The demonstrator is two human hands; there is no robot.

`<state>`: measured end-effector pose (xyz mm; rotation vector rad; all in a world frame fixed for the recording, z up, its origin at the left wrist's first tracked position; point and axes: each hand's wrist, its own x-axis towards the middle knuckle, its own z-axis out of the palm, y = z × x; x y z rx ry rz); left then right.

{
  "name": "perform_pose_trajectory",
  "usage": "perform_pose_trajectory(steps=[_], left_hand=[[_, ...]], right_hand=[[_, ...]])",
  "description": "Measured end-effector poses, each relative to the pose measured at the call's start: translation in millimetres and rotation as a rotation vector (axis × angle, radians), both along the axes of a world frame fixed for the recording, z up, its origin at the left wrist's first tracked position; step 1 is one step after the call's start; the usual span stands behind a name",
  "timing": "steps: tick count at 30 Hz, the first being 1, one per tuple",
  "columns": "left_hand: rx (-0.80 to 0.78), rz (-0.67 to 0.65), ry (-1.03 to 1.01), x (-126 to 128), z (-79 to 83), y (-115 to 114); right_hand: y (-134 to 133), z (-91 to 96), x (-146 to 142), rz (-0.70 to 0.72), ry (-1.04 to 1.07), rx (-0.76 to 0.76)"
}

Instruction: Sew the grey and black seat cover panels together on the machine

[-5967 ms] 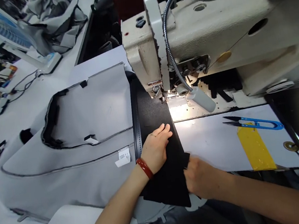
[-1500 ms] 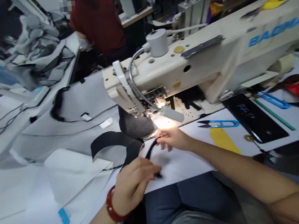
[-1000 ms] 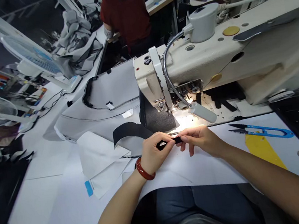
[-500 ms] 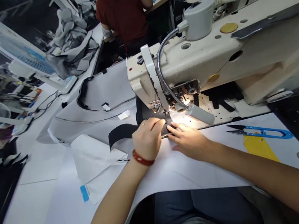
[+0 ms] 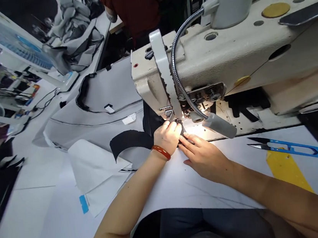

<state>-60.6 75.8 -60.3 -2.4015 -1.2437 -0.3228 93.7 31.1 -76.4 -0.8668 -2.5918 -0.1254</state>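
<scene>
- The black cloth point(image 5: 151, 119) lies under the head of the sewing machine point(image 5: 147, 72), partly hidden by the left hand point(image 5: 167, 136).
- The left hand's fingers are bunched together on it, close to the lit needle area; I cannot tell whether they pinch anything.
- The right hand point(image 5: 205, 155) lies just beside, its fingers outstretched and slightly apart, tips at the cloth's near edge.
- Grey fabric point(image 5: 114, 86) spreads over the tabletop point(image 5: 168, 195) left of the machine.
- Blue-handled snips point(image 5: 298, 149), blades apart, partly overlap a yellow tag point(image 5: 288, 170) on the right.
</scene>
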Motion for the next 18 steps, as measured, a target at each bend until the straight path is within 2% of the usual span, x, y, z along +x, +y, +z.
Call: perform_pose_trajectory(steps=[5,7,9,11,13,18], left_hand=[[-0.149,0.075,0.043,7,2.2,4],[-0.236,0.102,0.060,8,5.7,-3],[-0.276,0.117,0.041,8,8.2,-14],[-0.263,0.116,-0.014,5,7.6,-24],[-0.225,0.111,-0.068,2,3.5,-30],[-0.140,0.107,-0.130,-7,-10.1,-24]], right_hand=[[1,3.9,1,0.031,0.001,-0.023],[3,3.2,6,0.024,0.094,-0.011],[6,1.5,11,-0.043,0.236,-0.014],[10,-0.3,16,-0.100,0.313,-0.036],[13,-1.7,17,-0.088,0.276,-0.058],[17,-2.3,14,-0.021,0.228,0.006]])
